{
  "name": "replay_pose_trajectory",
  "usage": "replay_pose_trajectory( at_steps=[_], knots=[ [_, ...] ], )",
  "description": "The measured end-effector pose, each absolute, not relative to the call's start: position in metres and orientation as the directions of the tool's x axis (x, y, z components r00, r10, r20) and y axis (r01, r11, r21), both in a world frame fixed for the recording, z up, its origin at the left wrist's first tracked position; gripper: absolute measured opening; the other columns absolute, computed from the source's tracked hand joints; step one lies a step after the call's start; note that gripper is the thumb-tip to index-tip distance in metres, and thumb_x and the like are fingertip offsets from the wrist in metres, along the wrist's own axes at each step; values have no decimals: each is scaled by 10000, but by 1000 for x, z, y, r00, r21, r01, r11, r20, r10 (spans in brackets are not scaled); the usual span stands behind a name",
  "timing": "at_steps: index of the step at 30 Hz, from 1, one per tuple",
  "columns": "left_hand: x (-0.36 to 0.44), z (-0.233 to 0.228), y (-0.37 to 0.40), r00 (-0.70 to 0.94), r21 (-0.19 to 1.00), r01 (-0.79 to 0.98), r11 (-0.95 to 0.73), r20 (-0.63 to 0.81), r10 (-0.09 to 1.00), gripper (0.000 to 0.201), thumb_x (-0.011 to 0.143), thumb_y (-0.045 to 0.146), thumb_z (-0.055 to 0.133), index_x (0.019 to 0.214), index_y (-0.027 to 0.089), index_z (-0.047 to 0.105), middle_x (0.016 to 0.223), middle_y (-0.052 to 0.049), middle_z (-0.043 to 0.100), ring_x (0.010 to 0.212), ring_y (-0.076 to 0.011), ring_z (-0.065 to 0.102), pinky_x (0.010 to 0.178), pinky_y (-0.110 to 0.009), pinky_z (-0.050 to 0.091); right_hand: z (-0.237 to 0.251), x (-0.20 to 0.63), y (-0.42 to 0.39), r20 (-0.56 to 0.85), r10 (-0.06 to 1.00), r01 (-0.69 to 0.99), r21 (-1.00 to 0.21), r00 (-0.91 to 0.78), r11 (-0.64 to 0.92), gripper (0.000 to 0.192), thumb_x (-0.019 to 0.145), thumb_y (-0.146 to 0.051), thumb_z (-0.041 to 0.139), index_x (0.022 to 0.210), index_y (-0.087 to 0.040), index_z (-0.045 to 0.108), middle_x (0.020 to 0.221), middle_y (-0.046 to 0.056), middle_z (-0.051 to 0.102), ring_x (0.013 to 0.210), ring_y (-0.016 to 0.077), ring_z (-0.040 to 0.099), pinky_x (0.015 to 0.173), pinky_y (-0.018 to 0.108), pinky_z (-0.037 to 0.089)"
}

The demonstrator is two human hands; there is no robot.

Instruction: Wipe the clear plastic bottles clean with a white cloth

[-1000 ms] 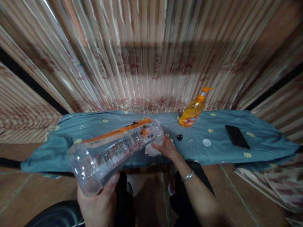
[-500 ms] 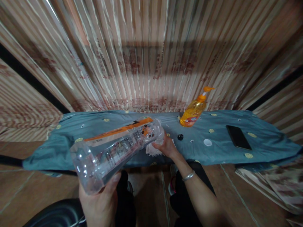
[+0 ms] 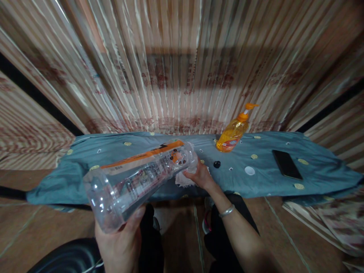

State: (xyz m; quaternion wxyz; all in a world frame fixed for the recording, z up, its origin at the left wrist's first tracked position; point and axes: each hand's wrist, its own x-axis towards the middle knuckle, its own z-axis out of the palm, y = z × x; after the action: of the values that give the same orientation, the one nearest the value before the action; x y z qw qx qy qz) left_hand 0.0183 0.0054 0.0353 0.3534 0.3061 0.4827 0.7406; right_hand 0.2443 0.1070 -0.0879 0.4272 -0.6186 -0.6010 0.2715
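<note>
A large clear plastic bottle [image 3: 113, 189], with an orange-and-white label and printed pictures, tilts across the space over the near side of the covered table. My left hand [image 3: 122, 239] is closed round its lower left end. At its upper right end is my right hand [image 3: 200, 175], fingers closed and partly hidden behind the bottle. A whitish cloth [image 3: 184, 180] with a ragged edge shows under and beside the right hand, against the bottle's end. A silver bangle [image 3: 226, 211] circles the right wrist.
On the teal patterned cover [image 3: 264, 182] stand an orange pump bottle [image 3: 231, 133] and, lying nearby, a small black cap-like piece [image 3: 217, 164], a white round disc [image 3: 250, 171] and a black phone [image 3: 287, 164]. Striped curtain [image 3: 176, 76] hangs behind. A black round seat [image 3: 68, 258] is lower left.
Almost nothing differs. The bottle and my left hand have shifted very slightly; both hands keep the same hold.
</note>
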Motion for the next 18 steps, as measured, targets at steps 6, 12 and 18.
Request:
replay_pose_trajectory(
  at_steps=[6,12,18],
  knots=[
    [19,35,7,-559,928,-239,-287,110,822,551,479,111,936,998,200,775,894,-4,787,737,-192,728,1149,-579,470,-86,245,106,180,976,526,-845,121,90,677,729,-240,833,1365,-195,606,1230,138,785,1131,332,767,1046,526,599],
    [21,36,7,-569,933,-236,-271,93,817,558,485,126,944,1011,198,770,879,-5,785,729,-195,724,1139,-586,476,-86,245,107,172,978,530,-844,119,84,683,725,-238,838,1365,-192,605,1243,143,782,1127,328,768,1050,523,597],
    [17,31,6,-546,934,-221,-282,121,829,552,537,167,956,1048,196,750,998,-45,790,871,-248,764,1123,-570,495,-89,245,107,188,975,512,-853,119,102,685,730,-235,825,1374,-174,600,1225,136,786,1124,334,767,1032,517,611]
  ],
)
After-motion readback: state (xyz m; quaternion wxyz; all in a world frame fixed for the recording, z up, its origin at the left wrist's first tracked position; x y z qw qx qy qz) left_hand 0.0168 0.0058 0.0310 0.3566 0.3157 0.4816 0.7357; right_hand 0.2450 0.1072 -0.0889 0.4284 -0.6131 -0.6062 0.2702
